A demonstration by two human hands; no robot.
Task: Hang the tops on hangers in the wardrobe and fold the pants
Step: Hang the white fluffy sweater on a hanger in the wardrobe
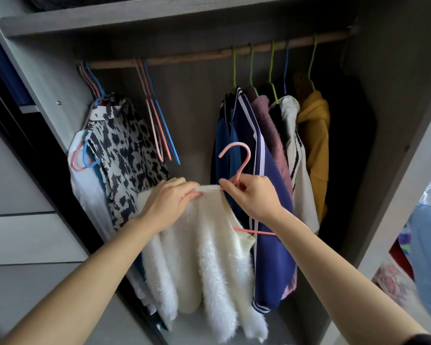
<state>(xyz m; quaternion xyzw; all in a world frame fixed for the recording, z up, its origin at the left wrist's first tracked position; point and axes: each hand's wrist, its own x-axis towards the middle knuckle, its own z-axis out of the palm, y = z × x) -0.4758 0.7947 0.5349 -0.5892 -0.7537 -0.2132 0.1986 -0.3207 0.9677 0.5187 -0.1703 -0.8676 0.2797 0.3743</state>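
Fingers of my right hand (253, 196) pinch the pink hanger (237, 160) below its curved hook; my left hand (171, 201) grips the fluffy white sweater's (202, 265) ribbed collar, at 6 o'clock beneath the wooden wardrobe rail (209, 54).

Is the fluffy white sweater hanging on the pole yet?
Not yet. The pink hanger's hook is off the rod, held by the right hand.

Fluffy, shaggy white knit sweater (204, 265) with ribbed collar, smooth matt pink coated hanger (237, 158), rough wooden rail (184, 57), matt grey wood-grain wardrobe (189, 100), smooth navy jacket (269, 220), fuzzy mauve top (271, 130).
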